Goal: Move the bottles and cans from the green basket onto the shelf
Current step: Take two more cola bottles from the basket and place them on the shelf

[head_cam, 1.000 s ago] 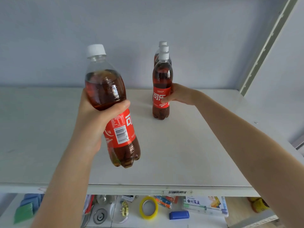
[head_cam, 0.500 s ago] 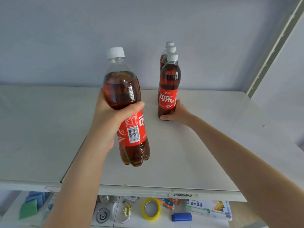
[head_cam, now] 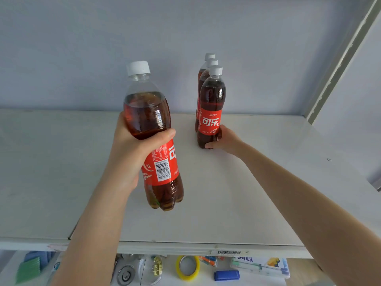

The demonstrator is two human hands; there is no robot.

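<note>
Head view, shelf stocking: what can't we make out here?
- Green basket: not in the head view at all, so what remains is unknown.
- Rear two bottles in the row: mostly hidden by the front bottle; only caps and slivers show.
- Held bottle: the left hand covers part of its label.
- Right hand: its fingers go behind the front bottle.
- Lower-shelf items: cut off by the frame's bottom edge.

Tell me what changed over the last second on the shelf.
The right hand slid down the front cola bottle from its label to its base, still gripping it on the shelf. The left hand keeps holding the other bottle above the shelf. The two bottles behind stayed put.
</note>
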